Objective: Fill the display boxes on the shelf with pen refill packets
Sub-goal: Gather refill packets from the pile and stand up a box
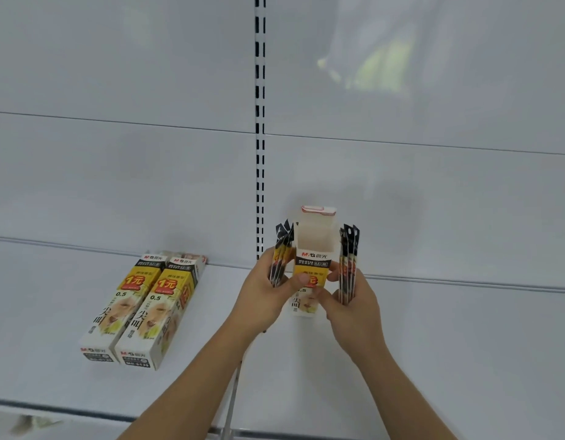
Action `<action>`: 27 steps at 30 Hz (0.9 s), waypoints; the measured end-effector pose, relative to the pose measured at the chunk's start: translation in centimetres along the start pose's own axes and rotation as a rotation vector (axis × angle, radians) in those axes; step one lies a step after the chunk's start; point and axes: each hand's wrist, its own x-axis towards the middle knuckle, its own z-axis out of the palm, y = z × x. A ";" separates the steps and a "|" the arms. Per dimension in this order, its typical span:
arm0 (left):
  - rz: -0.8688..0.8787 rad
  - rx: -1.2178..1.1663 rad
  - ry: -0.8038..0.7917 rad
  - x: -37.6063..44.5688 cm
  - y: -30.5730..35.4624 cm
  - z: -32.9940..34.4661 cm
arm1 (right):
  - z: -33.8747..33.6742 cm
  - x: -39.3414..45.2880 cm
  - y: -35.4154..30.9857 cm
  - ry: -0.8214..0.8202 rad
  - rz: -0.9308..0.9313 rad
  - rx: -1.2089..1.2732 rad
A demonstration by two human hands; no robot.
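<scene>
An open-topped display box (313,265), seemingly empty inside, is pinched between both thumbs; refill packets are gripped by the left hand (262,296) and right hand (354,309).

The left hand (263,292) covers the lower ends of its refill packets (281,252), and the right hand (351,304) does the same to its own bunch (349,249). Both thumbs hide part of the open display box (311,265) (its print is partly unreadable). Both forearms are cut off by the bottom edge.
</scene>
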 end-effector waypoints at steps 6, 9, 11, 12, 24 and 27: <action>-0.029 0.073 0.038 0.0 -1.5 0.3 | -0.1 0.2 0.5 -0.023 0.043 -0.044; -0.052 0.086 0.068 -0.2 -1.4 0.1 | -0.3 -0.2 0.6 0.006 0.059 -0.068; -0.098 0.127 0.125 -0.7 -1.3 -0.2 | -0.6 -0.4 0.7 0.035 0.067 -0.088; -0.109 0.138 0.174 -1.1 -1.3 -0.4 | -0.8 -0.6 0.7 0.046 0.073 -0.095; -0.260 -0.089 -0.053 -6.1 1.3 7.8 | -4.5 -3.2 1.1 0.019 0.222 -0.120; -0.376 -0.064 -0.066 -4.7 0.7 10.5 | -6.9 -3.7 1.3 -0.008 0.254 -0.307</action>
